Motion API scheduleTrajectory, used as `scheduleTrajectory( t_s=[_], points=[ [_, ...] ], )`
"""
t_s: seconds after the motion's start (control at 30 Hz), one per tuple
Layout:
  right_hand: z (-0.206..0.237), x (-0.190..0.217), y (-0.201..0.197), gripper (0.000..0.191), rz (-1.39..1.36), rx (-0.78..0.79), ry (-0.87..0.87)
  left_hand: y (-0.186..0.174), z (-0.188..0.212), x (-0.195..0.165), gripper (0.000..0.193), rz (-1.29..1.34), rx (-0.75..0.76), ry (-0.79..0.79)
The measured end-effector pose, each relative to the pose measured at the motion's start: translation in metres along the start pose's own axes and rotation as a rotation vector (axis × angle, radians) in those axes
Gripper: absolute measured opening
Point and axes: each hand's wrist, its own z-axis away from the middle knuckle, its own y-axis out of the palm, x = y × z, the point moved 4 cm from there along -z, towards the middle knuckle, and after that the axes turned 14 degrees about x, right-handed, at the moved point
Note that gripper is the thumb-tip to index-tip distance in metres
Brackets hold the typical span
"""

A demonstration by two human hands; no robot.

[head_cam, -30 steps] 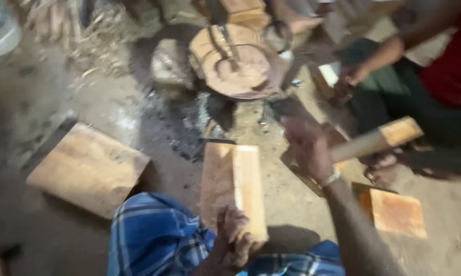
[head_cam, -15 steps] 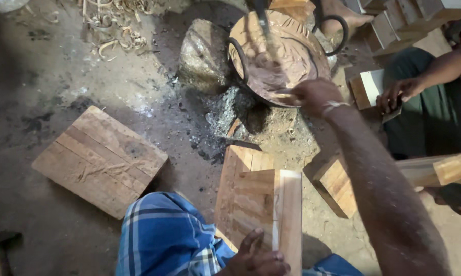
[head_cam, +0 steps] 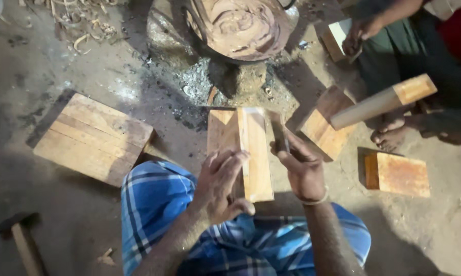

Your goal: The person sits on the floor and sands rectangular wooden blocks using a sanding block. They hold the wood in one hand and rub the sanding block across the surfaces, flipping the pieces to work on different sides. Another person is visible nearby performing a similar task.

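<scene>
My left hand (head_cam: pixel 221 185) grips the near left side of a light wooden block (head_cam: pixel 255 153), which stands on edge over a flat wooden plank (head_cam: pixel 217 127) in front of my lap. My right hand (head_cam: pixel 303 166) is at the block's right side, fingers pinched on a thin dark stick (head_cam: pixel 283 137) that points up and away along the block's far right edge. Whether the stick's tip touches the wood I cannot tell. A round pan of brown paste (head_cam: pixel 240 25) sits on stones just beyond the block.
A wide slatted board (head_cam: pixel 90 135) lies at left and a hammer (head_cam: pixel 21 237) at lower left. Blocks (head_cam: pixel 322 128) (head_cam: pixel 399 174) and a long wooden bar (head_cam: pixel 384 102) lie at right. Another person's hand (head_cam: pixel 355 42) holds a white-topped block (head_cam: pixel 338 37). Blue checked cloth (head_cam: pixel 159 204) covers my lap.
My right hand has come back from the pan to the right side of the block, holding the stick. My left hand has shifted its grip up the block's left side.
</scene>
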Motion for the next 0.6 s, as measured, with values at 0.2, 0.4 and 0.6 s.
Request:
scheduleTrajectory(
  t_s=[0.2, 0.4, 0.6],
  points=[
    [0.0, 0.035, 0.016, 0.04, 1.05, -0.045, -0.06, 0.003, -0.001, -0.012, 0.098, 0.025, 0.029, -0.026],
    [-0.036, 0.076, 0.038, 0.031, 1.4, 0.076, -0.203, 0.006, 0.006, -0.01, 0.095, 0.074, -0.008, 0.017],
    [-0.001, 0.113, 0.057, 0.035, 1.608, 0.221, -0.027, 0.019, 0.014, -0.001, 0.092, 0.017, -0.045, 0.027]
  ],
)
